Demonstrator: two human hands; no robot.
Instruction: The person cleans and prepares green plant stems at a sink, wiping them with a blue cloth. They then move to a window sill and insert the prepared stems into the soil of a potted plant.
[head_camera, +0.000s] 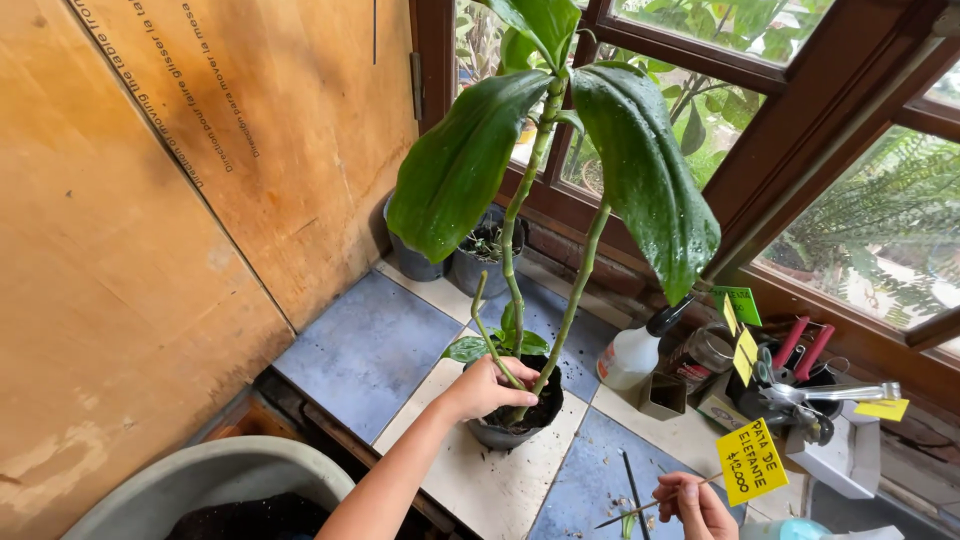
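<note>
A tall plant with big wet green leaves (640, 170) and jointed green stems grows from a small black pot (505, 433) on a tiled counter. My left hand (487, 386) grips the rim of the pot and rests on the dark soil at the base of the stems. My right hand (697, 505), low at the right, pinches a thin stick that carries a yellow paper tag (751, 460) with handwriting. The tag sits to the right of the pot, apart from it.
Blue and cream tiles (365, 350) cover the counter. A white spray bottle (634, 352), a small square pot (662, 395), red-handled tools (802, 347) and more yellow tags lie at the right. Dark pots (470, 262) stand by the window. A grey tub of soil (215, 492) sits below left. A plywood wall (150, 200) rises at left.
</note>
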